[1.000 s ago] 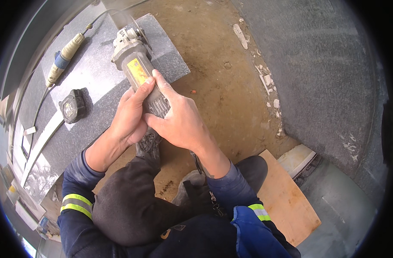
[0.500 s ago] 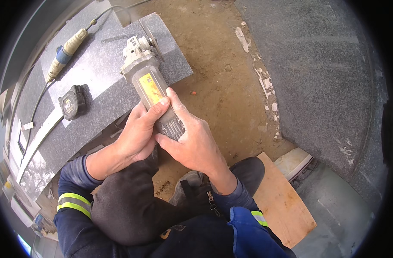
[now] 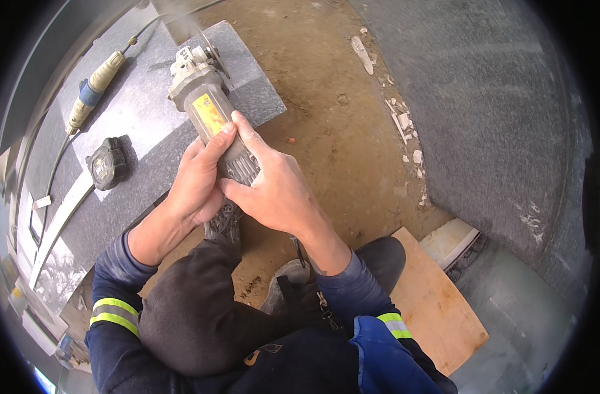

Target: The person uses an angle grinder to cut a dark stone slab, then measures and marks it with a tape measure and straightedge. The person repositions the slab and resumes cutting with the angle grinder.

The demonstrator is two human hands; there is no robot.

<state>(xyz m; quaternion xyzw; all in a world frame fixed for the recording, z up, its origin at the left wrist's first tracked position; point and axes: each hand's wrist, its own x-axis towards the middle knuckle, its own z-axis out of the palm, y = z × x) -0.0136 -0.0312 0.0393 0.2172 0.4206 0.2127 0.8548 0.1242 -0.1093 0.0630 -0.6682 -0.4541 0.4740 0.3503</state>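
Note:
A grey angle grinder [image 3: 205, 108] with a yellow label points away from me, its disc at the near edge of a dark grey stone slab [image 3: 149, 164] and throwing a little dust. My left hand [image 3: 198, 184] wraps the grinder's ribbed handle from the left. My right hand [image 3: 270, 187] grips the same handle from the right, its index finger stretched along the body toward the label. Both forearms wear dark blue sleeves with reflective bands.
A black tape measure [image 3: 107, 163] lies on the slab at left. A yellow and blue plug connector [image 3: 95, 88] with its cable rests farther back. Brown dirt floor [image 3: 339, 125], a large grey stone slab [image 3: 484, 111] at right, a wooden board [image 3: 438, 315] by my knee.
The grinder and both hands have shifted a little to the right and toward me along the slab's edge. The grip is unchanged.

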